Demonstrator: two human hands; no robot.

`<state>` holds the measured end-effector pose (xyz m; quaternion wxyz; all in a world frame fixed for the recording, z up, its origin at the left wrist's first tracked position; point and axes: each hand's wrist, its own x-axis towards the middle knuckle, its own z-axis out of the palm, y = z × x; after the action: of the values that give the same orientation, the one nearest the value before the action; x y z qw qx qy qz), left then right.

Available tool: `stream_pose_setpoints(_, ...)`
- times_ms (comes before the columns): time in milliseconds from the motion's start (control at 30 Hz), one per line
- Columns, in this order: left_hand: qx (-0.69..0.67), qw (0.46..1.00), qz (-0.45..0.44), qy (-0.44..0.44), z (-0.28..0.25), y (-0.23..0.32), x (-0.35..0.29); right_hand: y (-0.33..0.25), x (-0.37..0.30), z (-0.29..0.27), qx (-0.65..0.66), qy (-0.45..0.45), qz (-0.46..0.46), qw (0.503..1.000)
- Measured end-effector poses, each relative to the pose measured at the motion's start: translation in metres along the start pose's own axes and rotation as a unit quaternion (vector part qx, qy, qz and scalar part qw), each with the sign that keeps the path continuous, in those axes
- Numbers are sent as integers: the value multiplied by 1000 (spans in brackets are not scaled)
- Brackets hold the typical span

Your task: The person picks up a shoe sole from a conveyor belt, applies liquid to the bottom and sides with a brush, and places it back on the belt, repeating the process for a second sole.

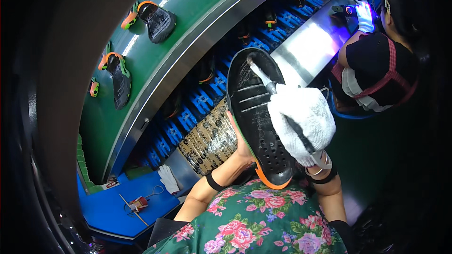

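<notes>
A black shoe sole (254,115) with an orange and green rim is tilted up in front of me, its inner face toward me. My left hand (242,143), bare, grips the sole by its left edge, with the fingers hidden behind it. In a white terry glove, my right hand (303,120) is closed around a brush (260,75). The brush has a dark handle and a pale neck, and its bristle tip touches the sole near the upper end. Three pale ridges and several small holes mark the sole's face.
On the left, a green conveyor belt (188,0) carries several soles (160,22). Blue racks (202,101) line its metal side. Below lies a taped cardboard surface (212,138), with a white glove (168,178) near a blue table (113,209). A co-worker (376,61) sits at far right.
</notes>
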<state>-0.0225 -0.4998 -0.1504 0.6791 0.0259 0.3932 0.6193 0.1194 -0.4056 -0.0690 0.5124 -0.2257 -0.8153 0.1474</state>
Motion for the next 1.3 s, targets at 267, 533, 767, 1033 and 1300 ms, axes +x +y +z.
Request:
stream_pose_setpoints(267,-114,972,-25,-206,-48,-22,19,-9,3,-6,134,-114,56,983)
stream_pose_setpoints(533,-121,970,-41,-206,-55,-23,33,-10,-40,28,88,-99,54,990)
stream_pose_setpoints(767,84,996,15,-25,-31,-15,31,3,-21,1,53,-121,83,988)
stream_pose_setpoints(1033,-233,943,-31,-236,-27,-7,44,16,-31,-1,221,-135,154,953)
stream_pose_setpoints(1300,-201,917,1,-345,-78,-14,65,23,-51,17,287,-112,185,933)
